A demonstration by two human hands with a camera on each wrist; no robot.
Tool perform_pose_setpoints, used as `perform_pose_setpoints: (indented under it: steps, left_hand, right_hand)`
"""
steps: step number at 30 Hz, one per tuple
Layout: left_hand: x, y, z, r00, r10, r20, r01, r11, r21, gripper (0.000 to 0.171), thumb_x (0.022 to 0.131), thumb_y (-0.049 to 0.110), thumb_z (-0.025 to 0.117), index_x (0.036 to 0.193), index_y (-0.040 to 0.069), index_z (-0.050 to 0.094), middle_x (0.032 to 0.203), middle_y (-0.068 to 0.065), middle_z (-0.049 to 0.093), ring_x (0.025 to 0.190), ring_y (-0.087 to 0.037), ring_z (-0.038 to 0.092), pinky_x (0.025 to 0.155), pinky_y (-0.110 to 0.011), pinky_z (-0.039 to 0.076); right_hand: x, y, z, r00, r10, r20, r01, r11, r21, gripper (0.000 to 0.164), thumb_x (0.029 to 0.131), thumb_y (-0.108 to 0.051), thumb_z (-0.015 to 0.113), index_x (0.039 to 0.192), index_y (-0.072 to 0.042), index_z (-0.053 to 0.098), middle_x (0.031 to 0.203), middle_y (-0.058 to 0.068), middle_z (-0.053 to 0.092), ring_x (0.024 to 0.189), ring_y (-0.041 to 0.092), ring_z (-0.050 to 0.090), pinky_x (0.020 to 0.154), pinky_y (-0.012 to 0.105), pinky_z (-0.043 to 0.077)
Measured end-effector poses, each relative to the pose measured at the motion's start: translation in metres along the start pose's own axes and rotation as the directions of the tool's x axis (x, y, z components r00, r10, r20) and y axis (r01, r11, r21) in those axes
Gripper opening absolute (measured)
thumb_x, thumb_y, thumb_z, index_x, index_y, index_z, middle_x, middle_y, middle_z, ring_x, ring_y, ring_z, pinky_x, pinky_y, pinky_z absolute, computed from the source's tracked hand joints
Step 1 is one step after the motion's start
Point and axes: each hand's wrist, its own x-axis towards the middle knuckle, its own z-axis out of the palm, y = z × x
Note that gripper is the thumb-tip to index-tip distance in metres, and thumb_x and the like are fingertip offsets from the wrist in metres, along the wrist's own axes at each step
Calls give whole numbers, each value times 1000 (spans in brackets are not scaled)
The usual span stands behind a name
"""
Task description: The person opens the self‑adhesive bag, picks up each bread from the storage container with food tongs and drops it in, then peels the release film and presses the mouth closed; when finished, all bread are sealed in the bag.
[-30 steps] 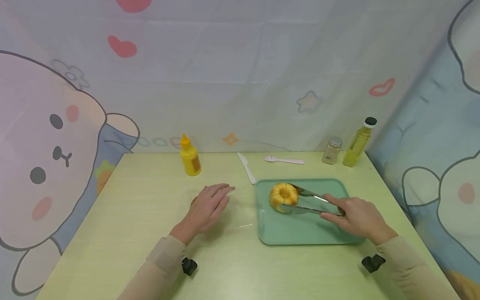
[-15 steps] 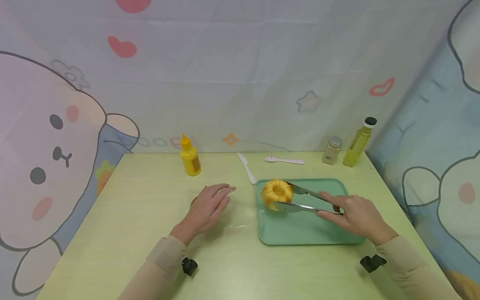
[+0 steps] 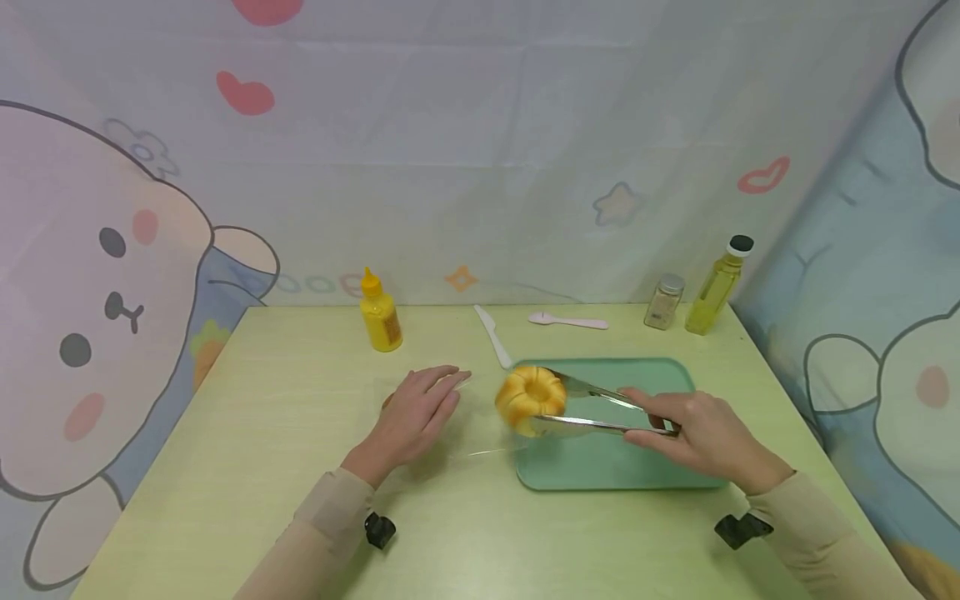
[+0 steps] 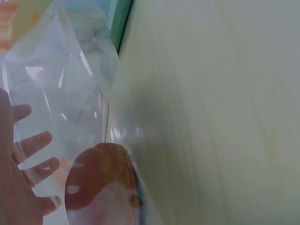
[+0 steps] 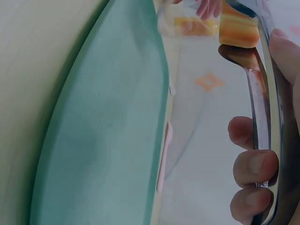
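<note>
My right hand [image 3: 708, 429] grips metal tongs [image 3: 600, 423], whose ends clasp a golden, fluted ring-shaped cake [image 3: 513, 400] at the left end of a green tray [image 3: 622, 467]. In the right wrist view, the fingers wrap around the tong arms and the cake [image 5: 239, 29] sits between the tips. My left hand [image 3: 412, 421] holds a clear plastic bag [image 3: 480, 425] just left of the tray. Through the plastic [image 4: 61, 98] its spread fingers [image 4: 35, 143] show in the left wrist view. A rounded reddish-brown shape [image 4: 103, 183] beside them is of unclear kind.
A yellow squeeze bottle [image 3: 382, 321] stands at the back left. A white knife [image 3: 492, 337] and a pale pink spoon [image 3: 568, 321] lie behind the tray. A small lidded jar [image 3: 664, 302] and an oil bottle [image 3: 714, 292] stand at the back right, near the cloth backdrop [image 3: 480, 150].
My right hand has shifted slightly left, and the tongs have carried the cake left from above the tray to its left edge, closer to the bag. The left hand stays nearly still.
</note>
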Motion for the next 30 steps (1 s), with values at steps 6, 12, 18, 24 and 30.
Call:
perform_pose_setpoints:
  steps: [6,12,18,24,30]
  left_hand:
    - [1,1,-1,1000,1,12,-1,1000,5,38,112,24,47,145,13,63,143,-12,62,134,-34,57,114,-62,41]
    - [1,2,-2,999,-13,30,13,1000,4,39,113,26,45,146,14,62,144,-11,62,135,-34,57,114,-67,39]
    - [1,2,-1,999,0,41,0,1000,11,39,113,25,46,147,13,62,143,-13,62,134,-35,57,112,-67,40]
    - [1,4,0,998,-4,56,3,1000,21,40,113,27,45,147,15,61,144,-12,62,134,-35,57,112,-67,40]
    - [2,6,1,998,2,56,-4,1000,30,39,113,27,45,147,14,62,142,-10,63,132,-35,58,110,-69,40]
  right_hand:
    - [3,-2,4,988,80,132,-93,991,94,50,96,-33,78,142,-17,68,65,-22,36,55,-8,24,50,17,23]
    - [6,1,8,968,127,215,-153,982,111,50,100,-39,72,146,-19,64,59,-21,22,53,-5,14,49,19,17]
    - [14,-1,9,963,141,231,-157,986,55,51,100,-47,70,145,-23,66,58,-21,35,50,-4,22,48,21,21]
    - [23,-8,11,988,25,153,-12,996,-89,52,94,-53,75,137,-22,72,62,-21,35,54,-4,26,49,20,25]
    - [31,-10,17,991,-89,104,107,977,-184,58,92,-59,75,136,-21,72,63,-20,36,52,-5,28,47,19,25]
